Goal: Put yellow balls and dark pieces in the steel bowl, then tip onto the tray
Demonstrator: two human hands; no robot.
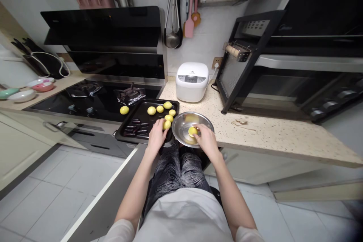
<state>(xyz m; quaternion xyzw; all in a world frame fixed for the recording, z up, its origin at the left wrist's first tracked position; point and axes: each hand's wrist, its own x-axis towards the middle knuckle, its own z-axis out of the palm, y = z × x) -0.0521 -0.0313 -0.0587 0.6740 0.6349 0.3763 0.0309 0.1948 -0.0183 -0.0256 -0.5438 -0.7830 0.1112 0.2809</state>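
My left hand (157, 135) is closed on a yellow lemon (166, 124) at the right side of a black tray (143, 110). Several more lemons (151, 110) lie on that tray, along with several dark, elongated pieces (136, 127) at its front left. Over a round metal bowl (180, 124) just right of the tray, my right hand (205, 138) grips another lemon (193, 131) between thumb and fingers. One separate lemon (124, 110) sits on the black stove, left of the tray.
A white rice cooker (191, 82) stands behind the bowl. The gas stove (104, 98) spreads to the left, with small bowls (43, 86) beyond it. At the right are a black rack (231, 79) and an oven (283, 94). An open cabinet door (113, 196) juts out below.
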